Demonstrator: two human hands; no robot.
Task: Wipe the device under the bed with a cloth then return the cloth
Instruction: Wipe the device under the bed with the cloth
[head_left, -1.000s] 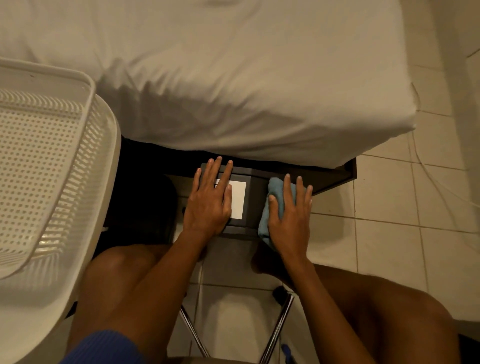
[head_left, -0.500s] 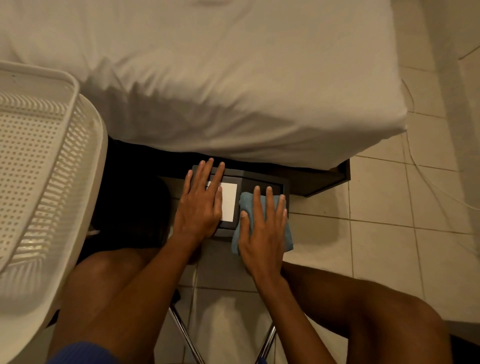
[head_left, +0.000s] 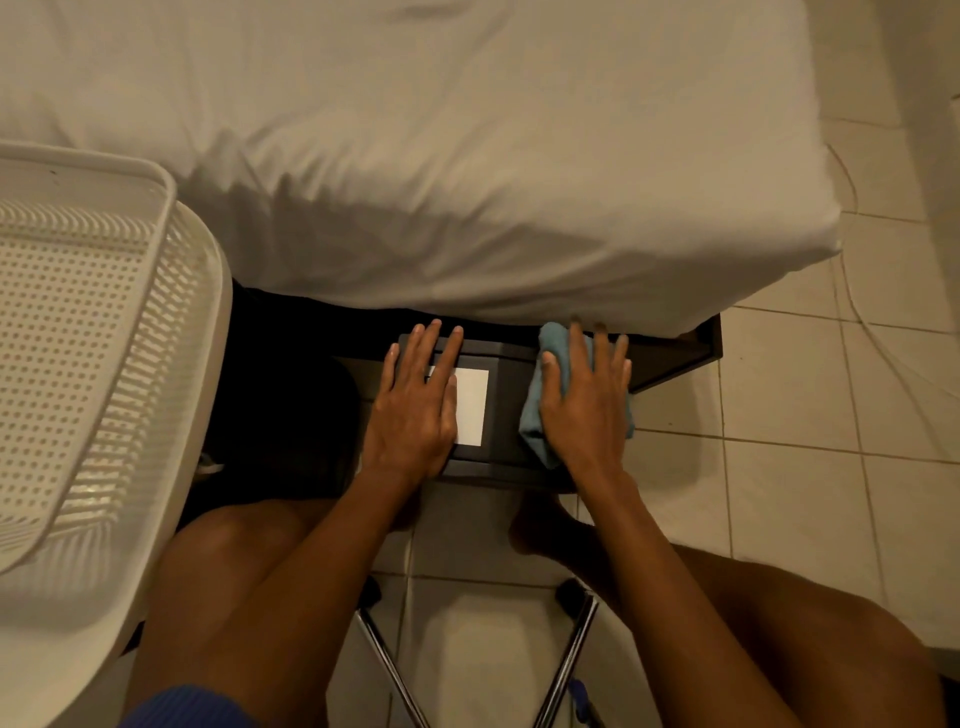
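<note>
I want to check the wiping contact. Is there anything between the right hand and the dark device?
Only the blue cloth: the right hand presses it flat on the device. The left hand lies directly on the top.

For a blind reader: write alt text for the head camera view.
A person's right hand presses a blue cloth flat against a dark boxy device at the edge of a white-sheeted bed, while the left hand rests flat on it, partly covering a white label. A white perforated basket sits left.
</note>
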